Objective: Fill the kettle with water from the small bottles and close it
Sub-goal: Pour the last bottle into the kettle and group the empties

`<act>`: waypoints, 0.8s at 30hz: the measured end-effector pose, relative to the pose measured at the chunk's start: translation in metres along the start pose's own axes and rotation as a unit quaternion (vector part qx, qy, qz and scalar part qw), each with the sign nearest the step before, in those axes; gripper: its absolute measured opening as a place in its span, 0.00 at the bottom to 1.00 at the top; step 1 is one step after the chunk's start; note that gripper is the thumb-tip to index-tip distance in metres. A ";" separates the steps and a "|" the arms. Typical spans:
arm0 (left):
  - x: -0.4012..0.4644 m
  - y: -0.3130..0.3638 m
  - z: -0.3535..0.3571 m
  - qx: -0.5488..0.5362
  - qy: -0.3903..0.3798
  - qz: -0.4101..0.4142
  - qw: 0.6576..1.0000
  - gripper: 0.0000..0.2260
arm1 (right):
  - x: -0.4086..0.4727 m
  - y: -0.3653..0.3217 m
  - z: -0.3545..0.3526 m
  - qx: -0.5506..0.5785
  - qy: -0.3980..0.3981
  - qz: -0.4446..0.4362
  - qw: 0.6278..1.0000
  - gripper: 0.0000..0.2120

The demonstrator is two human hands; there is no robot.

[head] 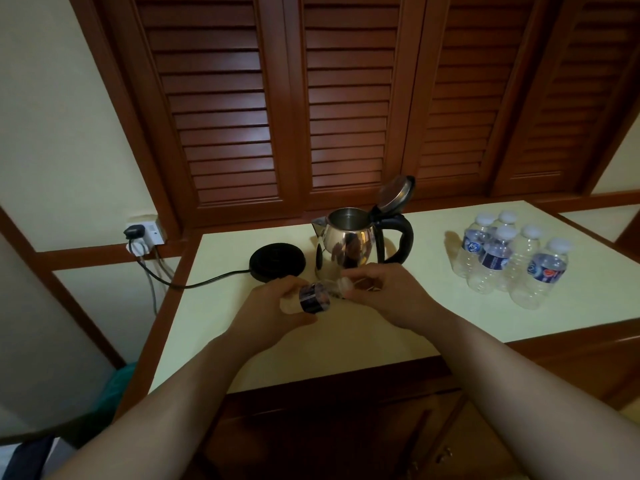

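Observation:
A steel kettle (349, 242) with a black handle stands on the pale counter (346, 341), its lid (394, 192) tipped up and open. Just in front of it I hold a small water bottle (313, 295) with a dark blue label, lying roughly sideways. My left hand (277, 303) wraps around the bottle's body. My right hand (384, 292) closes its fingers on the bottle's white cap end. Several more small bottles (505, 258) with white caps stand grouped at the right of the counter.
The kettle's black round base (277, 261) sits left of the kettle, its cord running off the counter's left edge to a wall socket (145, 233). Wooden louvred doors (346, 98) rise behind the counter. Cabinet doors lie below the front edge.

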State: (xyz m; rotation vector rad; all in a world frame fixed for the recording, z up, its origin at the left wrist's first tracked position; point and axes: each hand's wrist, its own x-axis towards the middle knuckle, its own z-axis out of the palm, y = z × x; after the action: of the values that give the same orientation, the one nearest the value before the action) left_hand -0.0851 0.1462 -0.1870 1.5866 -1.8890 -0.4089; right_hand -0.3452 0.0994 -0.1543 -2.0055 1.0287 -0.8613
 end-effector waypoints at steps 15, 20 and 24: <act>0.008 0.014 0.011 -0.054 -0.055 -0.010 0.997 0.20 | 0.005 -0.001 -0.028 -0.046 -0.045 0.007 0.998 0.09; 0.010 0.023 0.013 -0.040 -0.033 0.004 0.999 0.21 | 0.006 0.001 -0.031 -0.091 -0.037 0.022 0.995 0.06; 0.013 0.028 0.009 -0.038 -0.038 0.010 0.999 0.20 | 0.007 0.003 -0.041 -0.034 -0.053 0.012 0.998 0.10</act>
State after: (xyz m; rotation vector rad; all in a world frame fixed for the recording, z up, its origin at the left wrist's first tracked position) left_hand -0.1130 0.1382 -0.1735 1.5214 -1.9209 -0.5331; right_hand -0.3758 0.0802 -0.1330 -2.0681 1.0324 -0.7090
